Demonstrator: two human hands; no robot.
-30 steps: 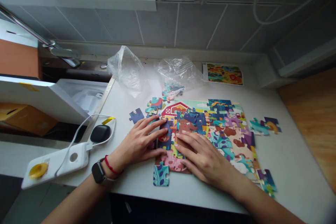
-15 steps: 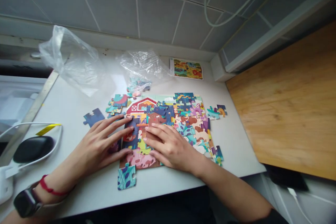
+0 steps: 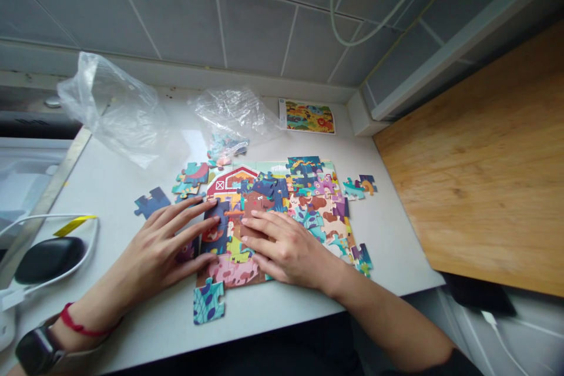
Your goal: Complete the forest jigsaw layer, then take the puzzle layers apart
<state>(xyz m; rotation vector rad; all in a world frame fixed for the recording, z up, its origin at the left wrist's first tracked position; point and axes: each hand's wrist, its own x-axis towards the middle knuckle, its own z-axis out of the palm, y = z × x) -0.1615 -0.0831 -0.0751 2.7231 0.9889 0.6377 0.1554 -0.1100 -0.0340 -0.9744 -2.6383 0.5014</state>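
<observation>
A farm-scene jigsaw puzzle [image 3: 240, 270] lies on the white table, with loose pieces piled over much of it. My left hand [image 3: 154, 252] rests at its left edge, fingers spread, the tips touching a dark blue piece group [image 3: 215, 232] with a red shape. My right hand [image 3: 286, 249] lies with fingers stretched flat over brown pieces [image 3: 254, 204] in the middle, covering part of them. Just below the puzzle's lower left corner sits a teal leaf-pattern piece [image 3: 208, 304]. A dark blue piece [image 3: 152, 202] lies beyond my left hand.
Crumpled clear plastic bags [image 3: 118, 106] lie at the back, one partly over some pieces. A picture card [image 3: 307, 116] stands near the wall. Several loose pieces [image 3: 359, 187] lie to the right. A black oval case [image 3: 50, 260] and white cable are at left, a wooden board [image 3: 476, 176] at right.
The whole view has shifted slightly, so the scene sits a little further left and lower. Both hands keep nearly the same place on the puzzle.
</observation>
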